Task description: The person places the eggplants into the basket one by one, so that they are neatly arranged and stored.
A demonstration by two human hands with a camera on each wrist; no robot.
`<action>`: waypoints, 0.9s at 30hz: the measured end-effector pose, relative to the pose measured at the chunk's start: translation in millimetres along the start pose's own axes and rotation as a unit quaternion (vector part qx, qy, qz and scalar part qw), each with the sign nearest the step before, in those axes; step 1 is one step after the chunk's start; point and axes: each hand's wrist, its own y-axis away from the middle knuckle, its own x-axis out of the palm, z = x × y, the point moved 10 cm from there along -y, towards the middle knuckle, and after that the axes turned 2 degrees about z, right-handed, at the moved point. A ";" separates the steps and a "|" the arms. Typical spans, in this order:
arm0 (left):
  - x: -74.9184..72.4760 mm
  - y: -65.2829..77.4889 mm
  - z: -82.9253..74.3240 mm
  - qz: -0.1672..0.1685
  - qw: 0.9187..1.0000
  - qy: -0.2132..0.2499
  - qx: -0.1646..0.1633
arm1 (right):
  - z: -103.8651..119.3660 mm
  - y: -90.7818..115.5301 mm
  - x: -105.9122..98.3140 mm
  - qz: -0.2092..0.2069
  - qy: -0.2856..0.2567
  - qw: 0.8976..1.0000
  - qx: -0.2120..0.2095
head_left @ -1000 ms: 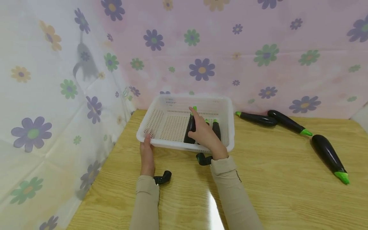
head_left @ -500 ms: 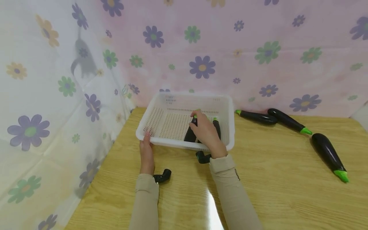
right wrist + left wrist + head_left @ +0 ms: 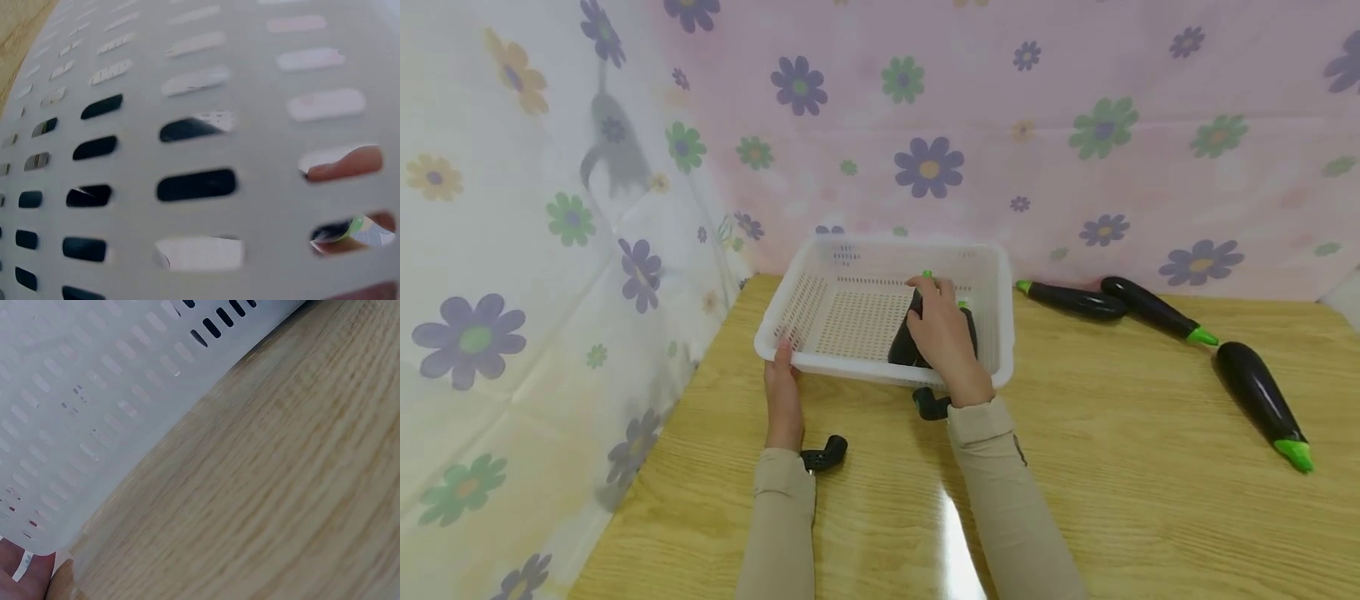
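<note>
A white perforated plastic basket sits on the table in the head view. My left hand grips its front left corner, thumb over the rim; in the left wrist view its fingers show at the lower corner. My right hand reaches over the front rim and holds a dark eggplant with a green stem, thumb on its left side. Another eggplant lies to the right, partly behind the hand. Through the basket's slots in the right wrist view, a right-hand finger and dark eggplant skin show.
On the wooden table, right of the basket, lie three more eggplants: one by the back wall, one touching its end and one nearer the right. Floral cloth hangs behind and at the left.
My right hand has shifted its fingers on the eggplant, which has moved slightly right toward the others in the basket. The left hand stays on the basket corner.
</note>
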 end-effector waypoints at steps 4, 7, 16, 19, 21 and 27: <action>0.7 -2.2 1.2 0.004 1.000 0.001 0.010 | 5.1 -0.7 -4.9 -0.019 0.024 0.999 -0.016; 0.4 -2.1 2.0 0.003 1.000 0.009 0.013 | 3.9 -0.5 -3.6 -0.004 0.020 1.000 -0.006; -2.1 0.4 7.0 0.001 1.000 0.007 0.004 | -2.8 2.4 6.2 0.038 0.013 0.999 0.028; -1.8 -2.2 4.7 0.003 1.000 -0.001 0.011 | -2.6 -0.1 6.7 0.042 0.012 0.999 0.031; -1.6 -3.5 4.1 0.004 1.000 -0.004 0.011 | -3.0 -1.1 5.6 0.039 0.007 0.999 0.032; -2.0 -3.4 3.4 0.008 1.000 0.002 -0.001 | 4.2 4.5 -20.5 -0.008 -0.002 1.000 0.023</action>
